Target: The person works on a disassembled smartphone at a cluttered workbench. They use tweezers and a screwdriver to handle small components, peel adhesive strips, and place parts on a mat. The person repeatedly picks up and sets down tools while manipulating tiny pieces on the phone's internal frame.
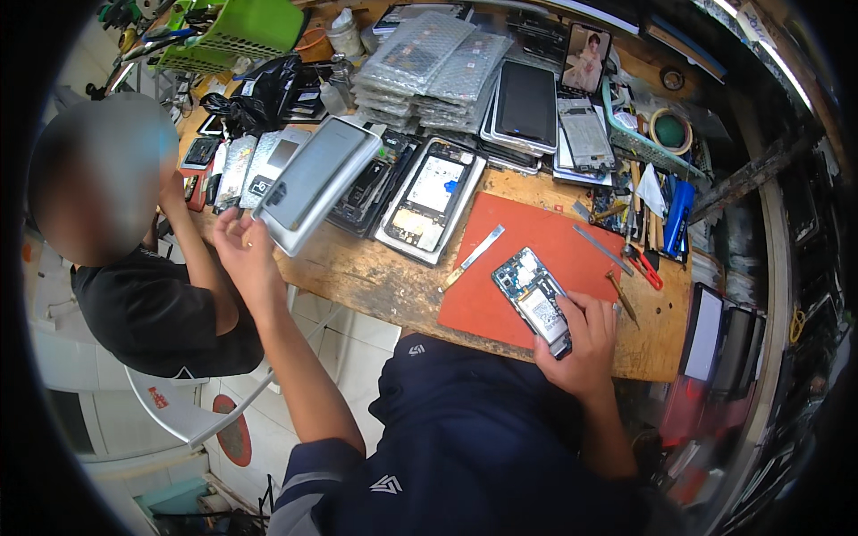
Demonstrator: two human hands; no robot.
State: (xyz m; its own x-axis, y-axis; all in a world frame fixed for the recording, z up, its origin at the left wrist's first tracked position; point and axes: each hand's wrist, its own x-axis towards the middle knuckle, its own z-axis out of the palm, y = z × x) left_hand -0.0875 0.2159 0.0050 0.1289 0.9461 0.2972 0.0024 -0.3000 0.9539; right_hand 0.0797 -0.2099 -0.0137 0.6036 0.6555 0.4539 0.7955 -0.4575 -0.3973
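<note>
My right hand grips the lower end of an opened smartphone, its circuit board and battery bare, over an orange mat. My left hand is raised at the table's left front edge, fingers apart and slightly curled. Its fingertips are at the near left corner of a pale tray with a grey, glassy panel lying in it; whether they touch is unclear. Beside that tray, another white tray holds a larger opened device with its inside showing.
Flat metal tools, a brass-coloured screwdriver and red-handled pliers surround the phone. Bubble-wrapped packs and stacked tablets stand behind. A green basket is far left. Another person sits at the left.
</note>
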